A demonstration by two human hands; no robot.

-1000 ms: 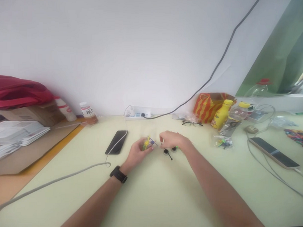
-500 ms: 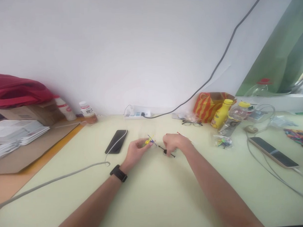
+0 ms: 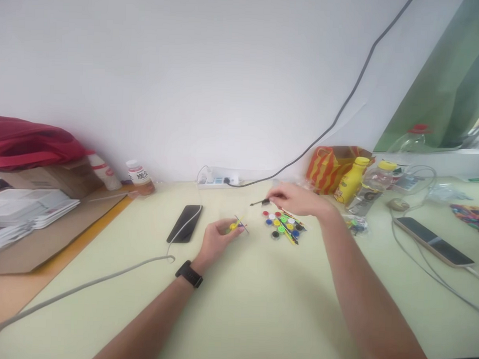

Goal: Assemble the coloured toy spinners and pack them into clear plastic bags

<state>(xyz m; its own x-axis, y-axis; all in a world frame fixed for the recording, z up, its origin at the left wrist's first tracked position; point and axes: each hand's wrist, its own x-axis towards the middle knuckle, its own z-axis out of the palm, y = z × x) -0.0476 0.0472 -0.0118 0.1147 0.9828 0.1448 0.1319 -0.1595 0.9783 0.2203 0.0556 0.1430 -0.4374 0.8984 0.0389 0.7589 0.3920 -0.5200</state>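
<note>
My left hand (image 3: 217, 240) is closed in a pinch on small yellow and blue plastic pieces (image 3: 233, 226) with thin sticks crossing. Above the table, my right hand (image 3: 304, 199) is closed on a small black disc piece (image 3: 266, 202), and a thin black stick with a pointed tip reaches left from it. Just below this hand lies a pile of round plastic discs (image 3: 282, 229) in red, white, blue, yellow, green and black. Thin coloured sticks (image 3: 288, 234) lie across and beside the discs.
A black phone (image 3: 184, 223) with a cable lies left of my hands. A power strip (image 3: 216, 181) sits by the wall. To the right are a striped bag (image 3: 322, 169), a yellow bottle (image 3: 351, 181), a clear bottle (image 3: 373, 187) and another phone (image 3: 434, 241).
My right hand has risen up and to the right, off the table, with the black disc piece. The pile of discs and sticks now shows. My left hand stays nearly still.
</note>
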